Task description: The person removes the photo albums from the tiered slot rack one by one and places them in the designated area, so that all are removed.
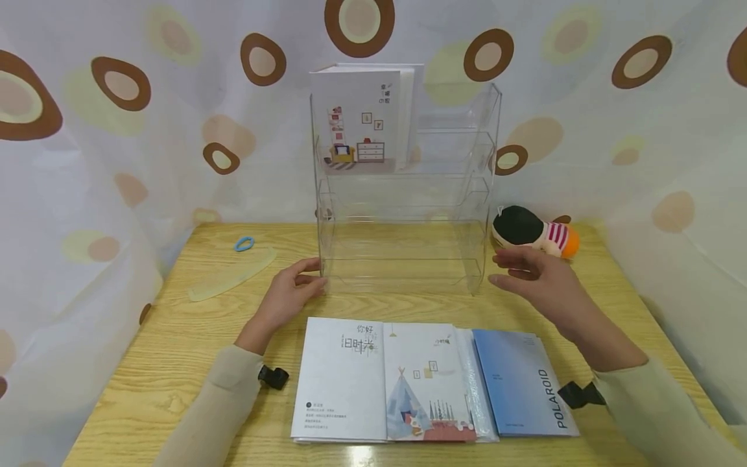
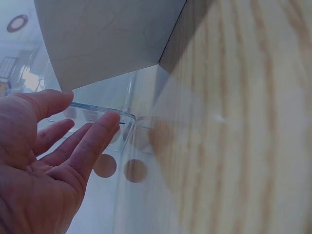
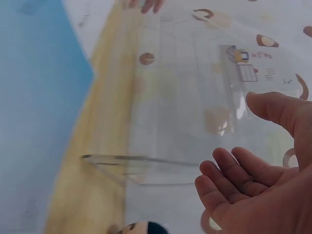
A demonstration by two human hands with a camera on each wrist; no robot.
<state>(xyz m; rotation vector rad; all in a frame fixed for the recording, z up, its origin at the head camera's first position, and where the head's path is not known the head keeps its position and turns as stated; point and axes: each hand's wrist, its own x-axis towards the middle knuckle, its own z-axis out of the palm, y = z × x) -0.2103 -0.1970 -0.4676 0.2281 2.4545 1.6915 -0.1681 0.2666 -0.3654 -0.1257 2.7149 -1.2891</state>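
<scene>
From where I stand, the clear rack (image 1: 403, 211) is upright on the far part of the tabletop (image 1: 157, 363), with a white book (image 1: 356, 123) standing in its top tier, over to the left. The left hand (image 1: 288, 292) is at the rack's lower left edge, thumb and fingers loosely bent with a gap between them; I can't tell how firmly they touch. The right hand (image 1: 545, 285) is just beside the lower right edge, apart from it, its fingers relaxed and holding nothing, in front of the toy (image 1: 519, 227).

To handle the rack well, I'd bring both hands to matching spots low on the side panels and press evenly, so that it neither twists nor tips. The book's weight sits high and off to one side, so slow, level movement seems wise.

The rack's front faces the person. It looks slightly taller than wide, its long axis upright, while the tiers run left to right.
</scene>
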